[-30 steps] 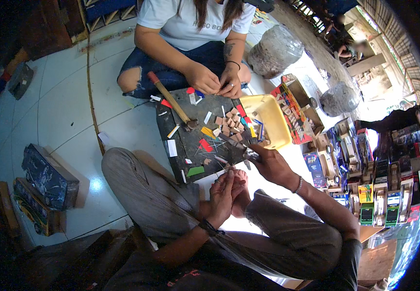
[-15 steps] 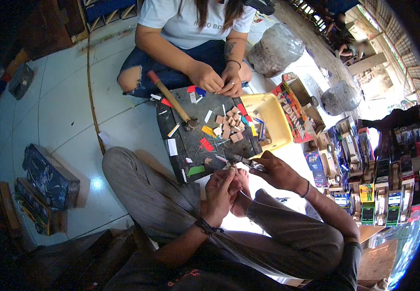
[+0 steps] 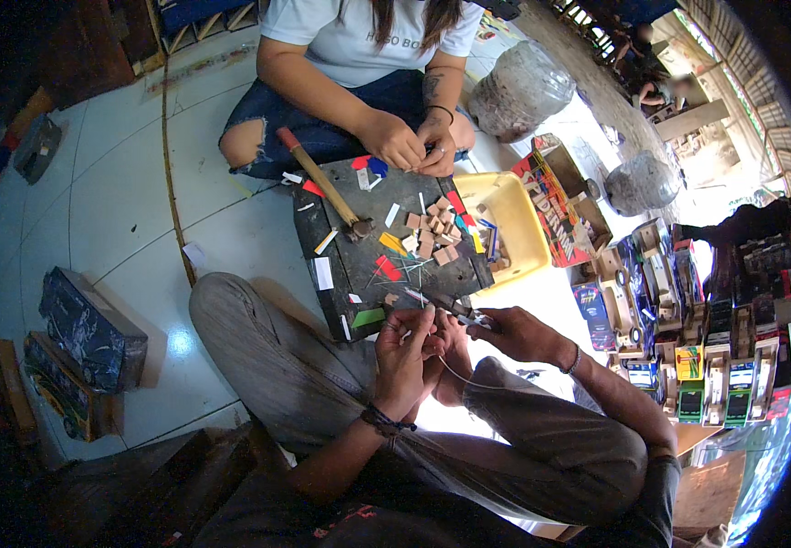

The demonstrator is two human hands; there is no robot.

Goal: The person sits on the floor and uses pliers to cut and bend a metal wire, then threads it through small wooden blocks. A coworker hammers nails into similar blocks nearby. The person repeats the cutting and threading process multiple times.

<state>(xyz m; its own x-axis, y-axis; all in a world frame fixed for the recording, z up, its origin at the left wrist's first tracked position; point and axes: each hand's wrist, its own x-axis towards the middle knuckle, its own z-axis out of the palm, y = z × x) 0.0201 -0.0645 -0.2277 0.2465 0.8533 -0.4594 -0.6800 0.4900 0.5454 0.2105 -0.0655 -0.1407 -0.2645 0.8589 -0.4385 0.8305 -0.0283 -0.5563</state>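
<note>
Head view; clock directions read with the picture's top as 12.

Left grip point(image 3: 403, 365): thumb and fingers pinched together, apparently on a pale strand point(image 3: 457, 375) that leaves the fingertips and curves toward 4 o'clock above the lap. Right grip point(image 3: 523, 336): fingers closed round the handles of a pliers-like tool point(image 3: 470, 317), its head pointing to 10 o'clock, close by the left fingertips. Cannot tell whether its tips bite on anything.

Handling, as judged: strand light, springy enough to hold a bow, likely to slip or kink; best taken near the end being worked. Tool stiff and comparatively heavy; hold well back on the handles.

Surface: dark, scuffed worktop point(image 3: 348, 263), low over the floor. Wooden blocks point(image 3: 432, 239) heaped at 12 o'clock from the tool head; hammer point(image 3: 315, 179) at 10 o'clock from the heap; yellow tub point(image 3: 538, 239) at 3 o'clock. Thin rods and a red scrap point(image 3: 388, 268) lie among other coloured bits.

Room: pale tiled floor point(image 3: 144, 215). Co-worker point(image 3: 400, 151) seated at 12 o'clock, hands together. Rows of wood-and-colour pieces point(image 3: 687, 342) at 3 o'clock; strong light from that side.
</note>
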